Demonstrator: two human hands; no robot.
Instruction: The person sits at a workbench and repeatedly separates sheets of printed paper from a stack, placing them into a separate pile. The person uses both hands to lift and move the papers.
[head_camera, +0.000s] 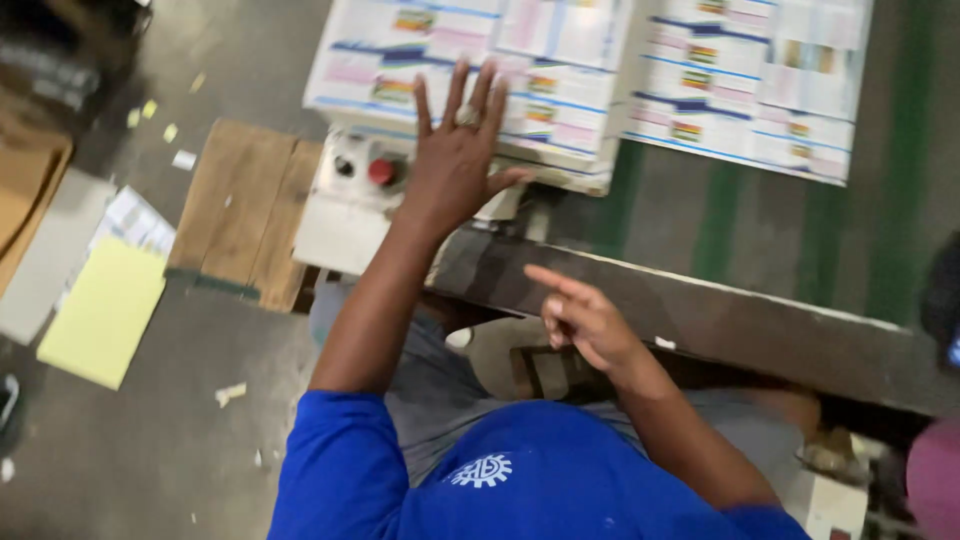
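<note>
Reaching forward, the left hand (455, 160) is spread wide, all fingers fanned out, palm down over the near edge of a stack of printed sheets (470, 70) with pink and blue panels. It grips nothing; whether the palm actually presses on the paper is hard to tell through the blur. Just beside that hand, to its left, sits a pale control box (345, 200) with a red button (381, 172) and a darker one next to it. The right hand (585, 322) hangs lower and nearer the body, loosely curled with the index finger pointing left, empty, hovering above the dark edge of the worktop (740, 325). A second stack of printed sheets (760, 85) lies farther right on the green-striped surface. Down on the floor to the left lie a wooden board (240, 205) and a yellow sheet (100, 315), with paper scraps scattered about.
</note>
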